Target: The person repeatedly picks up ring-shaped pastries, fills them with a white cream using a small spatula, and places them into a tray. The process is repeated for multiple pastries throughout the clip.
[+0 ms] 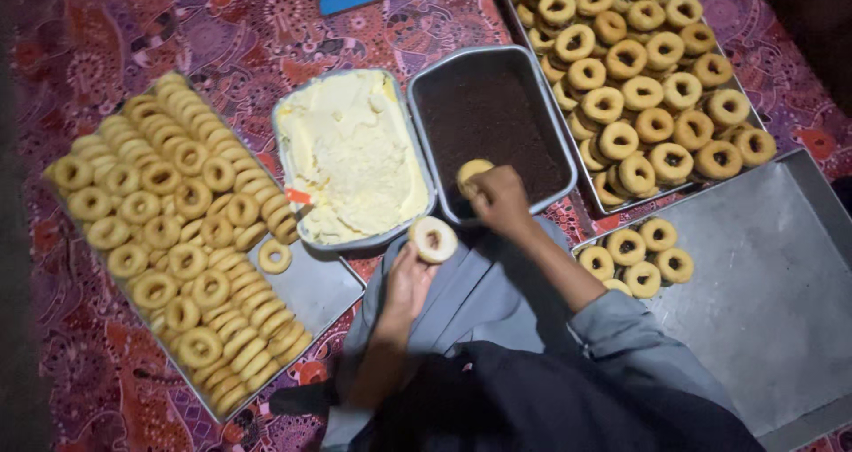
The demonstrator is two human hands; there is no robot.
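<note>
Low centre, the left hand (408,279) pinches a cream-coated ring cookie (433,239), while the right hand (499,199) presses another cookie (473,172) into the dark sprinkle pan (493,115). At right, only 6 finished cookies (637,255) sit on the steel tray (763,275). The left tray (177,239) remains full of plain rings (cream tub (351,155) beside it), so I judge most work remains.

Dim light; patterned purple-red floor covering (222,35), perhaps a cloth.
</note>
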